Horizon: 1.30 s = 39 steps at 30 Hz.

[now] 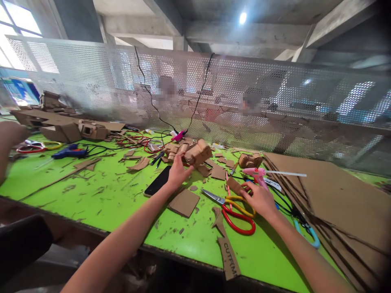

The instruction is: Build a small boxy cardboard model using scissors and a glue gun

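Note:
My left hand [179, 170] is closed on one end of a cardboard model [198, 151], tilted above a pile of small cardboard parts. Between the thumb and fingers of my right hand [258, 198] is a small cardboard piece [234, 185]. Scissors with red and yellow handles [240, 209] lie just in front of that hand, blades toward the left. A pink glue gun [256, 174] rests behind it. Beside my left wrist is a black phone [158, 182], and a square cardboard piece [184, 202] lies nearer the front.
Cardboard boxes [62, 127] and a blue glue gun [70, 151] are at the left, near another person's arm [10, 140]. A large cardboard sheet [342, 191] and strips cover the right. Behind the green table [122, 203] stands a perforated metal screen [189, 85].

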Each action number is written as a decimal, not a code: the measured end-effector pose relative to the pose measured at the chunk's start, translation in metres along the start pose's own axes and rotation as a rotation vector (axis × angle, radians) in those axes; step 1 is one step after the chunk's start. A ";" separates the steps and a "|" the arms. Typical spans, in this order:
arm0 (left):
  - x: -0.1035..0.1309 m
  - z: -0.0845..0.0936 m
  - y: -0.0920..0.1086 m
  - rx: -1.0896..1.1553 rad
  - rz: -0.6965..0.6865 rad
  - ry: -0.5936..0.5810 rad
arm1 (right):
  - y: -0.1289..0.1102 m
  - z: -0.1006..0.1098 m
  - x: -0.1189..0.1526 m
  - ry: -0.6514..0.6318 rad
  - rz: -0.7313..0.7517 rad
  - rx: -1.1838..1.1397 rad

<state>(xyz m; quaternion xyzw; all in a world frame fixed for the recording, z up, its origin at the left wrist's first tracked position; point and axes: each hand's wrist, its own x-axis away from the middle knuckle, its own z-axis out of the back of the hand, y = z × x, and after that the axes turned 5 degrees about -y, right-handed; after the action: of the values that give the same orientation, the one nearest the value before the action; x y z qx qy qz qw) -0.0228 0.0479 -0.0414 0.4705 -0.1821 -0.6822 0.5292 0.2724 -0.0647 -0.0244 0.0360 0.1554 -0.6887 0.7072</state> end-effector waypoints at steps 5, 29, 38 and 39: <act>-0.011 -0.001 0.000 0.602 0.151 0.130 | -0.001 0.001 0.000 -0.015 -0.003 0.007; -0.016 0.005 0.004 0.838 0.375 0.146 | 0.001 0.007 0.001 -0.158 -0.051 0.149; -0.013 0.003 0.001 0.672 0.296 0.107 | 0.000 0.012 0.000 -0.241 -0.094 0.193; -0.013 0.003 -0.002 0.608 0.271 0.100 | -0.001 0.013 0.000 -0.252 -0.101 0.197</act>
<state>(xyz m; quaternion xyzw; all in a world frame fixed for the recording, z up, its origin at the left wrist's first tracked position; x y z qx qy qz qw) -0.0257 0.0592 -0.0356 0.6111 -0.4121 -0.4961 0.4590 0.2735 -0.0679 -0.0123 0.0107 -0.0012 -0.7343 0.6788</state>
